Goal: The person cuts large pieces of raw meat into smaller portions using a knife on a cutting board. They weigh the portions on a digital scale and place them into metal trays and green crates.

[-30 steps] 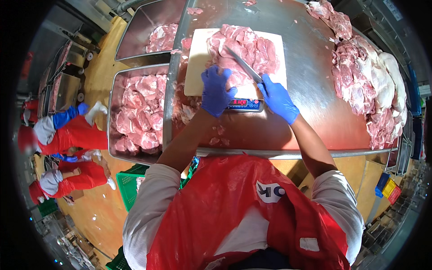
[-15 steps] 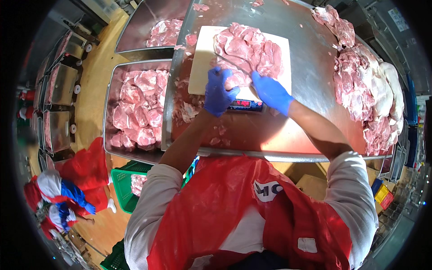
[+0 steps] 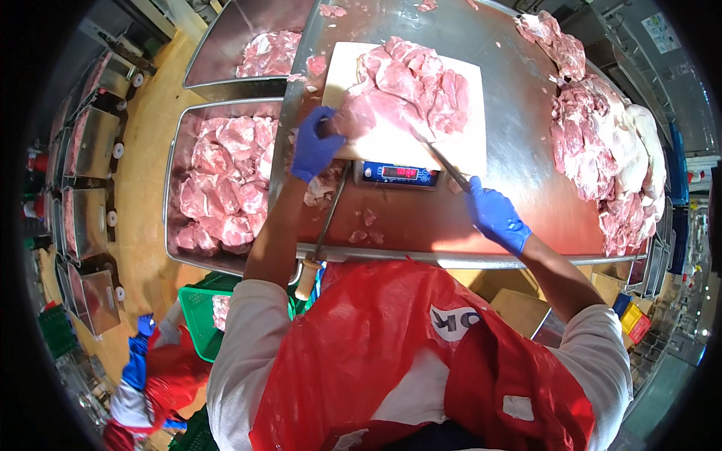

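Note:
My left hand [image 3: 312, 146], in a blue glove, grips the left end of a pale pink meat slice [image 3: 356, 119] at the left edge of the white board [image 3: 466, 143], which sits on a digital scale [image 3: 398, 174]. More raw meat [image 3: 444, 94] lies piled on the board. My right hand [image 3: 492, 214], also gloved, holds a long knife [image 3: 444, 161] below the board's right corner, its blade reaching up-left onto the meat. A rod tool with a wooden handle [image 3: 308, 278] lies across the table's front edge, left of the scale.
Steel bins [image 3: 173, 203] of meat stand left of the steel table [image 3: 526, 150]; large cuts [image 3: 587, 135] lie on its right side. A green crate [image 3: 195, 316] sits below left. A co-worker [image 3: 162, 376] in red is at lower left, near wheeled carts [image 3: 90, 210].
My left hand has moved left, drawing a meat slice toward the board's edge. My right hand and knife have moved down and right. The rod tool now shows. The co-worker appears lower in view.

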`<action>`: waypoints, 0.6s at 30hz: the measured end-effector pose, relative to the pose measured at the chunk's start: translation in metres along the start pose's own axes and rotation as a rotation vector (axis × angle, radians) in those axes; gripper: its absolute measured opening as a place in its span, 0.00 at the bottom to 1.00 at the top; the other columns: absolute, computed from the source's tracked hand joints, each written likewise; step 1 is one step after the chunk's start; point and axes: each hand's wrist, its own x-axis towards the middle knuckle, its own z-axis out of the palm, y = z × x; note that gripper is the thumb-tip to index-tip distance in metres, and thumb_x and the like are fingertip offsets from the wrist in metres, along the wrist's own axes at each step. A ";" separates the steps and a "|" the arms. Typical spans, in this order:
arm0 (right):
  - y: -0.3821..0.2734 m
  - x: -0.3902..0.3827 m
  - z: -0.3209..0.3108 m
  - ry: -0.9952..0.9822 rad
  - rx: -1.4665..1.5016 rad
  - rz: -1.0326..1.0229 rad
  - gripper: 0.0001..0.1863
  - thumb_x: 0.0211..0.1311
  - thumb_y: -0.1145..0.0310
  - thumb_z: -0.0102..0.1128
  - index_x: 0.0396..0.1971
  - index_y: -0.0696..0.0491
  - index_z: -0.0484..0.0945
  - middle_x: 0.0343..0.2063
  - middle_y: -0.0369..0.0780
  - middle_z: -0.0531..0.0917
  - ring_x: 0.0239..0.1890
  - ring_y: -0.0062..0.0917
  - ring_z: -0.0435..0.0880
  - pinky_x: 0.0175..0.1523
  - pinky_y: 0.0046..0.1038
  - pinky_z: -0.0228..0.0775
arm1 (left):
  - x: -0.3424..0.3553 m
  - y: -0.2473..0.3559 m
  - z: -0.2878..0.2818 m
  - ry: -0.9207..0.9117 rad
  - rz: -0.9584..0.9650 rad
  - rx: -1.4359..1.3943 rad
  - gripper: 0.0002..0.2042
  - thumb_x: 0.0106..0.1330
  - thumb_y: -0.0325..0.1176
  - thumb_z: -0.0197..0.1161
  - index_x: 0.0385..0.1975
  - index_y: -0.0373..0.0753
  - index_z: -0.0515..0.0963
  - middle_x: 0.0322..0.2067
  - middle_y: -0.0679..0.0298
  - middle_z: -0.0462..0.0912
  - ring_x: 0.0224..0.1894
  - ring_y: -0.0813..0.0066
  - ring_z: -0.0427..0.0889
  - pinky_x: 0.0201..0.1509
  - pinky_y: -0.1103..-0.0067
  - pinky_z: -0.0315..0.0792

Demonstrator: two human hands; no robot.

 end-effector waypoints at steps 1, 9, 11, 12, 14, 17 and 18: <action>-0.011 0.006 -0.002 0.050 0.078 -0.028 0.18 0.73 0.63 0.44 0.50 0.63 0.65 0.24 0.56 0.81 0.29 0.55 0.82 0.33 0.54 0.72 | -0.005 0.005 0.004 -0.039 0.014 0.062 0.23 0.48 0.27 0.74 0.46 0.38 0.75 0.34 0.70 0.77 0.38 0.82 0.74 0.42 0.78 0.73; -0.090 0.160 -0.019 0.203 0.113 -0.205 0.13 0.73 0.68 0.40 0.45 0.64 0.64 0.28 0.57 0.81 0.31 0.54 0.83 0.35 0.51 0.74 | -0.048 0.045 0.041 -0.065 0.192 0.210 0.16 0.47 0.27 0.69 0.37 0.39 0.74 0.25 0.68 0.73 0.25 0.81 0.72 0.31 0.81 0.70; -0.091 0.161 -0.021 0.187 0.000 -0.209 0.12 0.73 0.68 0.40 0.43 0.63 0.65 0.29 0.57 0.82 0.32 0.54 0.83 0.37 0.51 0.75 | -0.047 0.045 0.035 -0.062 0.262 0.233 0.15 0.48 0.26 0.68 0.37 0.39 0.74 0.24 0.68 0.73 0.23 0.82 0.71 0.30 0.81 0.70; -0.092 0.157 -0.017 0.153 -0.018 -0.208 0.11 0.74 0.67 0.40 0.42 0.62 0.66 0.28 0.56 0.82 0.32 0.54 0.83 0.37 0.50 0.76 | -0.047 0.048 0.031 -0.095 0.169 0.232 0.15 0.48 0.25 0.68 0.37 0.39 0.74 0.25 0.68 0.74 0.25 0.82 0.72 0.31 0.81 0.70; -0.087 0.135 -0.007 0.070 -0.082 -0.210 0.12 0.75 0.66 0.41 0.44 0.61 0.67 0.27 0.54 0.82 0.29 0.52 0.83 0.34 0.48 0.77 | -0.043 0.056 0.015 -0.173 -0.016 0.227 0.15 0.49 0.25 0.67 0.37 0.38 0.74 0.27 0.67 0.75 0.28 0.83 0.75 0.32 0.81 0.71; -0.044 0.077 0.021 0.165 0.028 -0.240 0.11 0.72 0.70 0.43 0.48 0.61 0.66 0.29 0.55 0.82 0.30 0.52 0.84 0.33 0.48 0.78 | -0.038 0.061 -0.008 -0.233 -0.093 0.273 0.13 0.51 0.24 0.66 0.37 0.38 0.75 0.33 0.67 0.78 0.36 0.83 0.78 0.38 0.80 0.75; -0.048 0.050 -0.003 0.036 -0.050 -0.183 0.11 0.69 0.73 0.44 0.48 0.61 0.65 0.32 0.57 0.82 0.34 0.54 0.84 0.36 0.49 0.78 | -0.041 0.057 -0.021 -0.173 -0.160 0.089 0.13 0.52 0.24 0.65 0.38 0.38 0.75 0.35 0.67 0.79 0.38 0.83 0.79 0.40 0.80 0.76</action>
